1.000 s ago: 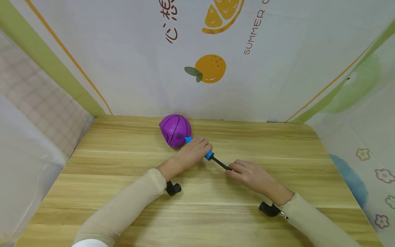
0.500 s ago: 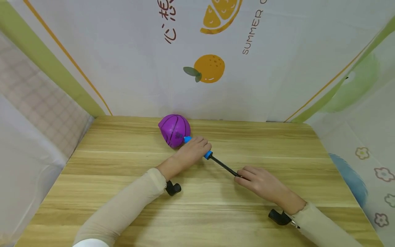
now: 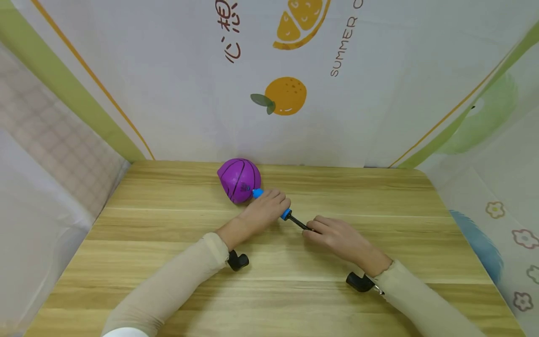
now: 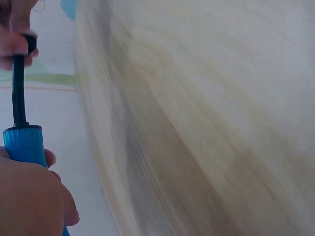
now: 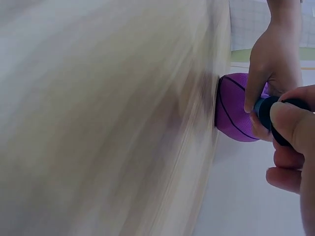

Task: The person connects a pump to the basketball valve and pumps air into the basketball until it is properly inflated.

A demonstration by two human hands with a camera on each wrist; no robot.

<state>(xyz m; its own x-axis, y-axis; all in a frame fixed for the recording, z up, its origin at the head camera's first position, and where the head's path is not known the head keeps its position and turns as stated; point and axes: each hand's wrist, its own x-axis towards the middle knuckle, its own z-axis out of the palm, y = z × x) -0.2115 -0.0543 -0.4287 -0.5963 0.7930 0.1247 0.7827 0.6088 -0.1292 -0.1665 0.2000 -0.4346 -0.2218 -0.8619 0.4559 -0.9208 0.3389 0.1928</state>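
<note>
Pale printed cloth [image 3: 189, 107] hangs behind a wood-grain table [image 3: 294, 304], and right at its foot sits a purple ball [image 3: 239, 177] with black seams, which I take as my marker for everything else. It slumps rather than standing round, with a pointed fold on its left and a dent below that. Above the ball, a little to its right, the cloth shows an orange with leaves [image 3: 286, 96], and higher up an orange slice [image 3: 301, 21] beside brown lettering [image 3: 344, 44].

On the ball's near right side, the blue tip of a hand pump [image 3: 286, 214] meets the purple skin; whether anything goes into it I cannot make out. From the ball the pump slants toward the person and to the right. Close beside the ball, the left hand [image 3: 266, 207] grasps the blue barrel. Farther from the ball along the same line, the right hand [image 3: 337, 238] grips the black handle [image 4: 32, 43], with a short length of black rod [image 3: 298, 222] bare between the two hands. Both forearms wear beige sleeves [image 3: 172, 281], nearer the person than the ball, each with a black fitting [image 3: 238, 261] at the wrist.
</note>
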